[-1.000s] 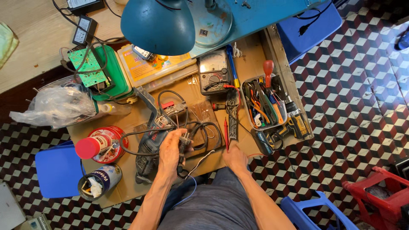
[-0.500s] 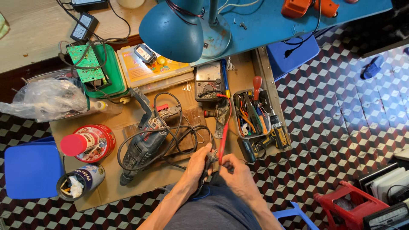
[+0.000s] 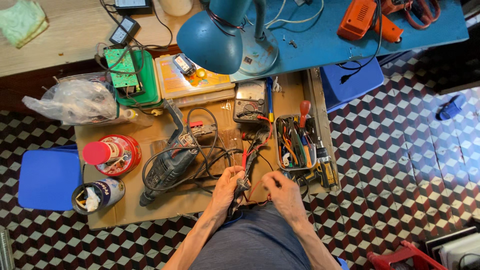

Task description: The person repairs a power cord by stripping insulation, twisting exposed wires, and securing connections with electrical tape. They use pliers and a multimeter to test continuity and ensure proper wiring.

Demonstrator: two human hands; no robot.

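Hands at near edge of cardboard-topped table (image 3: 150, 210) | left hand (image 3: 226, 187) closed on red-and-black probe leads (image 3: 246, 167) (wires trail up to the multimeter (image 3: 250, 101)) | right hand (image 3: 283, 191) pinching thin red wire (image 3: 257, 186) | power drill (image 3: 170, 167) just left.

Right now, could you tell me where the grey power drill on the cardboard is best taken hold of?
Grip the power drill around its thick grey body, coming from above and the left. It lies flat and diagonal, and its black cord loops on the right, near the left hand, so that side is cluttered.
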